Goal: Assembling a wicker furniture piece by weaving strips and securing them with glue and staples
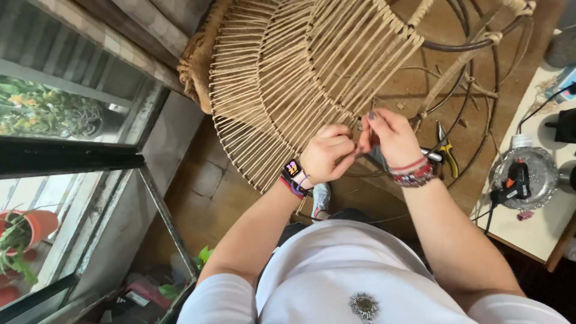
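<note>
A round woven frame (288, 66) of tan cord strands on dark metal hoops stands tilted in front of me. My left hand (327, 153), with a watch on the wrist, is closed on the cord at the frame's lower edge. Right beside it, my right hand (387, 135), with beaded bracelets, pinches the same cord end between thumb and fingers. The two hands touch. What lies between the fingers is mostly hidden.
Pliers with yellow handles (445, 153) lie on the wooden floor below the hoops. A white table (540, 231) at right carries a glue gun (515, 183) on a metal dish. A glass door (72, 162) and potted plant (24, 231) are at left.
</note>
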